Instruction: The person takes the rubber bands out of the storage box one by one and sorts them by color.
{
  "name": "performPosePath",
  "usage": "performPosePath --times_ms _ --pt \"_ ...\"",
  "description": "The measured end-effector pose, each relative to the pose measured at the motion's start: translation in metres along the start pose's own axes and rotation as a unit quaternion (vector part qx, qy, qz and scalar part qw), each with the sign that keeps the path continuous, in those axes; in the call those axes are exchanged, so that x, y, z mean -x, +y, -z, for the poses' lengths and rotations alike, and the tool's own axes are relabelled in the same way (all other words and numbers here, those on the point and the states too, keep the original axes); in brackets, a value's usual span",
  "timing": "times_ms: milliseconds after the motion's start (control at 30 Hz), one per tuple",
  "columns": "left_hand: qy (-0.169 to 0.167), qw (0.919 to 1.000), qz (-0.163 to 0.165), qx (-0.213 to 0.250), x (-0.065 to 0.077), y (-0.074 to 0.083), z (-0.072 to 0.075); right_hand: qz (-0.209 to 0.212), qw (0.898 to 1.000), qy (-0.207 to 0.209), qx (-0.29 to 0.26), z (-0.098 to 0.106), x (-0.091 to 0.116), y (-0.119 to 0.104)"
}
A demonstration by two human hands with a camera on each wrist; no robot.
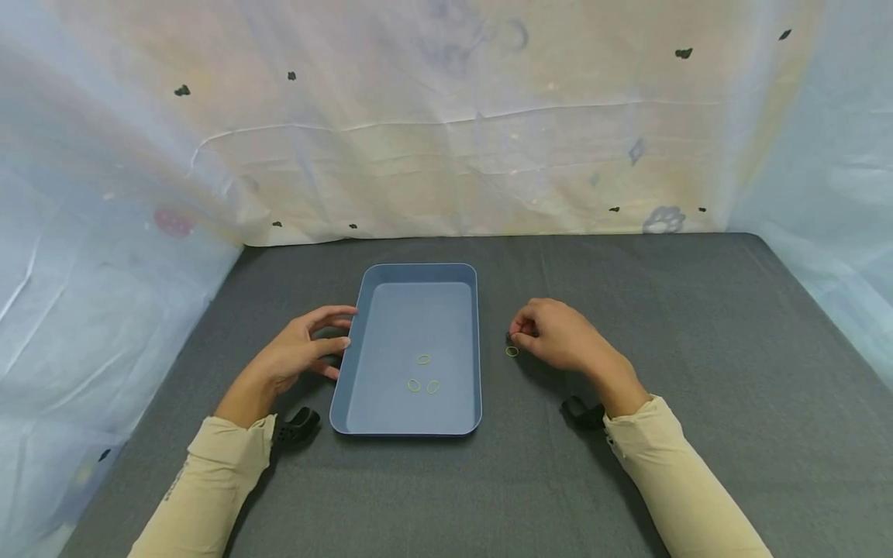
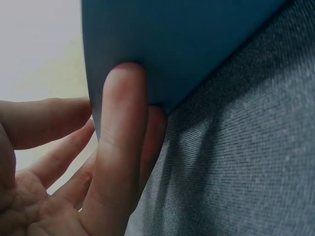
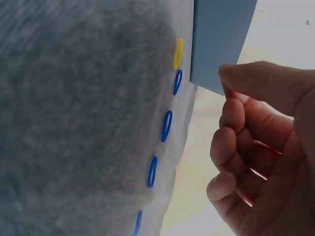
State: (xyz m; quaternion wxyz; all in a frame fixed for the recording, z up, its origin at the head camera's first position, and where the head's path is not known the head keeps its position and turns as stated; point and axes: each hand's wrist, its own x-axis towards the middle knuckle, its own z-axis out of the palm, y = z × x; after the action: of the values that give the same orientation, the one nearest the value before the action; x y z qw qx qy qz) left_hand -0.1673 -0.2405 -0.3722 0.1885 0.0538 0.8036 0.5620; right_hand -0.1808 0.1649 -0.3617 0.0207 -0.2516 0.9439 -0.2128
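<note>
A shallow blue-grey tray (image 1: 370, 310) stands on the table, with three thin yellow-green rings (image 1: 424, 359) lying inside it. My left hand (image 1: 300, 353) touches the tray's left side. Its fingers are fairly straight and spread, with one fingertip pressed to the outer wall in the left wrist view. Right of the tray, my right hand (image 1: 558, 333) hovers low over the cloth. Its fingers are curled, thumb near index, and nothing shows between them. Close by on the cloth lies a yellow ring (image 3: 177, 53), in a row with several blue rings (image 3: 167, 126).
Dark grey cloth (image 1: 593, 496) covers the table. Pale patterned sheeting (image 1: 446, 170) hangs behind the table and at both sides. Black wrist straps (image 1: 300, 425) show below each hand.
</note>
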Motion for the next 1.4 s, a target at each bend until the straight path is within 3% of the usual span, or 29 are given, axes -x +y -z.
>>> performPosePath --times_ms 733,1033,1400 --pt "-0.003 1.0000 0.003 0.003 -0.005 -0.002 -0.004 0.041 0.998 0.027 -0.044 0.008 0.006 -0.024" --pt "-0.008 0.9999 0.006 0.002 -0.008 0.000 -0.009 0.074 0.996 0.008 -0.041 0.001 0.011 -0.044" --pt "-0.003 1.0000 0.000 -0.001 0.000 0.001 -0.001 0.144 0.989 -0.010 -0.021 -0.019 -0.001 -0.068"
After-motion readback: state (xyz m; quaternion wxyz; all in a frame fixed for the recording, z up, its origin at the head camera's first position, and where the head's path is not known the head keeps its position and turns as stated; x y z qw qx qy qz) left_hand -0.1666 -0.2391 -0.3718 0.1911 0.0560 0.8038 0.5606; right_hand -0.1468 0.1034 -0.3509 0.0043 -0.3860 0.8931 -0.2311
